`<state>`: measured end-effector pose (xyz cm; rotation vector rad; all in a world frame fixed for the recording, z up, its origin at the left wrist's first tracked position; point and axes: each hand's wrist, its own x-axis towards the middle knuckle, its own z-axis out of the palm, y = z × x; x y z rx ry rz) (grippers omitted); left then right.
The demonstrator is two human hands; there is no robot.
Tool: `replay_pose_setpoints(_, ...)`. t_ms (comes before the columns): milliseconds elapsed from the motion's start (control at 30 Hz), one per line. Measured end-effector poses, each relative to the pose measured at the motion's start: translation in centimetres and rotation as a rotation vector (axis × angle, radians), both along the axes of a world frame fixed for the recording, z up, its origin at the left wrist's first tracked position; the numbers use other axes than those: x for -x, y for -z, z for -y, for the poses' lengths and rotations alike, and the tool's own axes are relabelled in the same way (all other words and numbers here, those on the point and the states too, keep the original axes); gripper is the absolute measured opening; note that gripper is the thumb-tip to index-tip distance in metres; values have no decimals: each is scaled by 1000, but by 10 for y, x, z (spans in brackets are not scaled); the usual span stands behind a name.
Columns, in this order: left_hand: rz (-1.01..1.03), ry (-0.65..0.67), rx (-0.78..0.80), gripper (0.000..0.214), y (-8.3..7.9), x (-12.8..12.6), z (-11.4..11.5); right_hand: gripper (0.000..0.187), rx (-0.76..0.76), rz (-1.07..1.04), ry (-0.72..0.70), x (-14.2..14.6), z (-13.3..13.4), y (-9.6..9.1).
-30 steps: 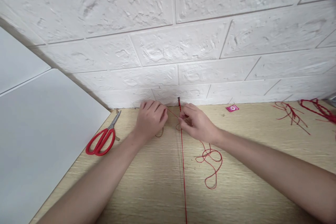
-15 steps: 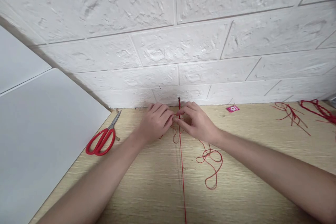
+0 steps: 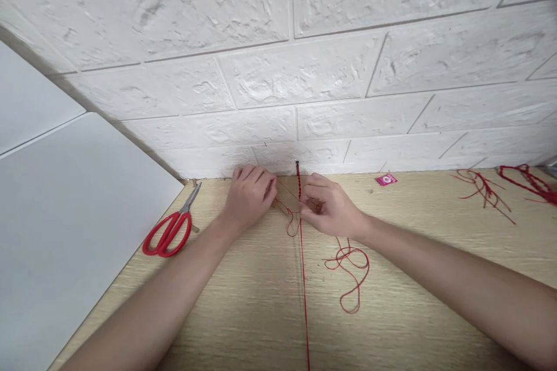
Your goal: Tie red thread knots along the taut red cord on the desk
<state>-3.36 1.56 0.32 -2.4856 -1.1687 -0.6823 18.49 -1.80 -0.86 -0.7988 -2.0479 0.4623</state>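
A thin red cord runs straight from a pin at the foot of the wall towards me across the wooden table. Close to the pin, my left hand is closed and pinches a red strand just left of the cord. On the cord's right side my right hand is closed on another strand. A small loop of thread hangs between the two hands. The loose end of the thread curls on the table below my right wrist.
Red-handled scissors lie at the left near a white board. A small pink packet sits by the white brick wall. More red cord pieces lie at the far right.
My hands met at the cord half a second ago and have drawn slightly apart again, each keeping its strand. The small loop between them has shifted.
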Motion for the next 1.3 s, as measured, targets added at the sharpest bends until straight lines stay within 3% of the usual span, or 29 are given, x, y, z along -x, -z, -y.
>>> replay_pose_setpoints(133,25,-16,5,15,0,2,-2,21,-15,76,13,0,2,-2)
replay_pose_setpoints(300,6,171,30,12,-4,-4,6,14,17,46,158,1,-1,-4)
replay_pose_setpoints(400,-14,233,30,12,-5,-8,11,5,3,56,105,1,-3,-2)
replay_pose_setpoints(467,-21,225,17,12,-5,-8,11,13,2,63,55,1,-2,-3)
replay_pose_setpoints(700,23,-9,-29,14,-1,2,-2,20,30,11,3,-1,3,-5)
replay_pose_setpoints(867,40,-215,-77,16,2,7,-8,23,40,8,-122,-2,5,-3)
replay_pose_setpoints(1067,112,-343,-90,18,4,9,-8,24,71,-43,-197,-3,11,-3)
replay_pose_setpoints(1200,161,-374,-134,16,6,13,-10,21,116,-149,-134,-5,13,-4)
replay_pose_setpoints(1300,259,-378,-89,13,7,15,-11,19,204,-321,57,-7,6,-1)
